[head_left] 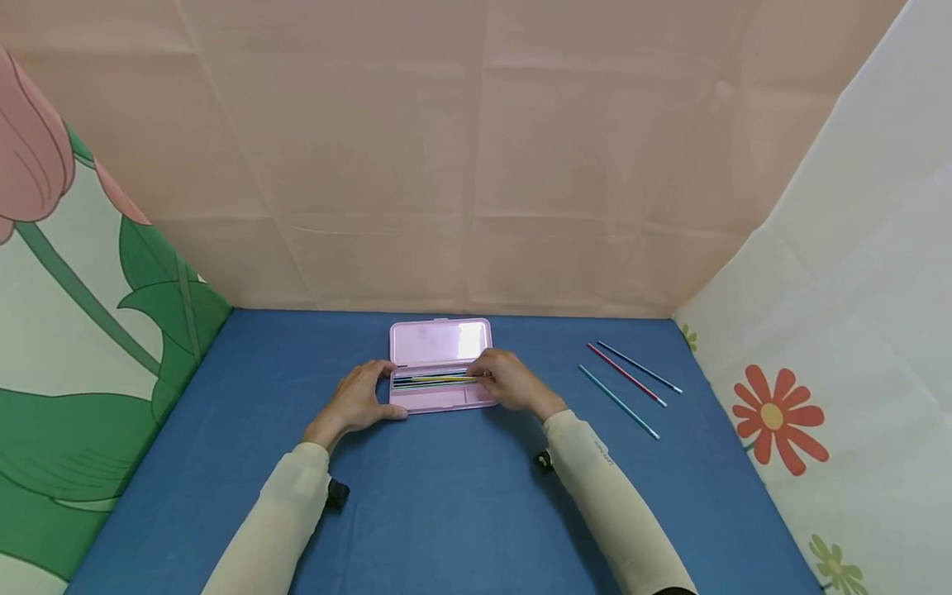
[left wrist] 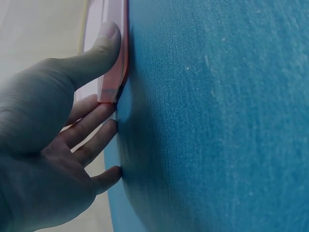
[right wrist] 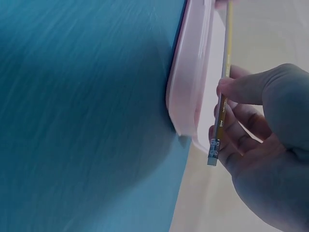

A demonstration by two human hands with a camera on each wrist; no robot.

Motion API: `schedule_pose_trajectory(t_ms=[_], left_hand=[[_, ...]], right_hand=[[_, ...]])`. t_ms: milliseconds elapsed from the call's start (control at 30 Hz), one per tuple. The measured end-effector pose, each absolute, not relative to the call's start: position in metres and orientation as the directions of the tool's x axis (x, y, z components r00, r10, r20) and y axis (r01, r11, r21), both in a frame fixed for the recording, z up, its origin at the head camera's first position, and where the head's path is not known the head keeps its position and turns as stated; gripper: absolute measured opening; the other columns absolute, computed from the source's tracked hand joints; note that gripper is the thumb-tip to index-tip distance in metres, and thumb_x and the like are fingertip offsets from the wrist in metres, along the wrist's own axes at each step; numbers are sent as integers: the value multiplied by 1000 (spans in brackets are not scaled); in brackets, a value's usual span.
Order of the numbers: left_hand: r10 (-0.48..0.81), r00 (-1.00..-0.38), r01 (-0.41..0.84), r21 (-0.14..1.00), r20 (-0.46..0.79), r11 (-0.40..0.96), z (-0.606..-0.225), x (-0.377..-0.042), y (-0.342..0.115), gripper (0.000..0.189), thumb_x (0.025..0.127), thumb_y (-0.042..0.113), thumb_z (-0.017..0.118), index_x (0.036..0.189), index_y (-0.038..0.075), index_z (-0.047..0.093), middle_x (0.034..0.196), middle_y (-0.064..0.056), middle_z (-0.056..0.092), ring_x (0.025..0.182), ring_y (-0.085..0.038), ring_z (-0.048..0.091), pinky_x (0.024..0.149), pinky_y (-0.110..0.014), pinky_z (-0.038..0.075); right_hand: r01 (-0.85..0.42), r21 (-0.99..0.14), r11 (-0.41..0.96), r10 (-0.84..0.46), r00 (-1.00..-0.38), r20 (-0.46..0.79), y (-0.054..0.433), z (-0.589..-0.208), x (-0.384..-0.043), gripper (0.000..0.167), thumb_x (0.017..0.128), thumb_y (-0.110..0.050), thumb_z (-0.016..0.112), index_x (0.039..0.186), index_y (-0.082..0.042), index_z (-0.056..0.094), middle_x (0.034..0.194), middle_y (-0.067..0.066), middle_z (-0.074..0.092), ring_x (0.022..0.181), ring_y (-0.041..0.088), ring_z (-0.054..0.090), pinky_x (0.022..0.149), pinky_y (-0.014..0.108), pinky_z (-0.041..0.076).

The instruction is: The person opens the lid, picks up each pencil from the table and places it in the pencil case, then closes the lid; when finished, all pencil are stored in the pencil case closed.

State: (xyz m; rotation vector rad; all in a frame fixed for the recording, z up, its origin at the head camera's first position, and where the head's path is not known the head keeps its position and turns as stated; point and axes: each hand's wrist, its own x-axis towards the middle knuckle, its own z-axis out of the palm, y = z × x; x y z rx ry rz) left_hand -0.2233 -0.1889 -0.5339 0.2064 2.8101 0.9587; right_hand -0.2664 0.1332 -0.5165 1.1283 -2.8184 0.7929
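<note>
While my left grip, spread, touches the pink pencil case, my right grip pinches the yellow pencil near its eraser, shaft running lengthwise with the case.

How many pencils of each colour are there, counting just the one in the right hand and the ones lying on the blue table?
Yellow pencil: 1, in the right hand
Red pencil: 1
Dark blue pencil: 1
Green pencil: 1
Total: 4
</note>
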Motion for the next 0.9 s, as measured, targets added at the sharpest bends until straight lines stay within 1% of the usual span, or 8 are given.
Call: schedule_pose_trajectory(t_ms=[200,367,533,567,633,767,800,900], left_hand=[[175,-977,61,619,-125,783,-535,-224,-191,90,88,31,100,161,5,55,167,-26,55,158,-51,45,134,-75,34],[182,-976,74,613,-117,787,-535,-223,-192,89,89,32,100,160,5,55,166,-26,56,157,-51,46,133,-75,35],[185,-976,78,614,-113,786,-536,-222,-193,89,89,32,100,161,5,55,167,-26,56,157,-51,47,133,-75,34],[184,-976,76,615,-114,785,-535,-222,-193,89,89,32,100,161,5,55,167,-26,55,158,-51,46,133,-75,34],[181,-976,73,615,-117,786,-535,-222,-193,90,89,32,100,161,5,54,167,-26,55,158,-52,46,133,-76,34],[180,-976,70,613,-120,787,-535,-222,-193,90,89,31,100,161,5,54,166,-26,55,157,-51,46,133,-76,35],[181,-976,71,613,-121,787,-535,-222,-193,90,89,31,100,161,5,54,166,-26,56,157,-51,46,133,-75,35],[184,-976,73,615,-120,786,-535,-222,-193,90,89,31,100,161,4,54,166,-26,55,158,-51,46,133,-75,34]], right_hand=[[-673,-446,590,-670,-716,195,113,-518,-272,26,105,5,68,120,-6,86,113,8,83,107,23,76,101,41,64],[-678,-480,557,-690,-700,188,103,-520,-278,27,104,7,69,120,-5,86,114,11,84,107,26,76,103,46,65],[-715,-475,514,-718,-661,219,104,-542,-295,27,104,4,69,119,-9,87,110,6,84,104,20,75,100,40,65],[-729,-467,500,-725,-648,235,106,-552,-302,25,106,0,69,118,-11,88,110,3,84,103,17,74,100,36,64],[-711,-474,520,-716,-665,213,101,-543,-296,26,103,4,70,117,-8,88,110,6,85,103,20,75,100,40,65],[-664,-481,573,-691,-707,153,94,-535,-289,24,107,2,68,118,-8,88,113,8,85,107,23,75,104,43,65],[-638,-486,598,-675,-727,124,90,-525,-281,26,105,7,69,118,-5,87,114,11,85,107,26,75,105,46,64],[-630,-482,608,-669,-734,115,88,-522,-279,25,106,6,68,119,-5,87,114,11,84,107,26,74,107,47,63]])
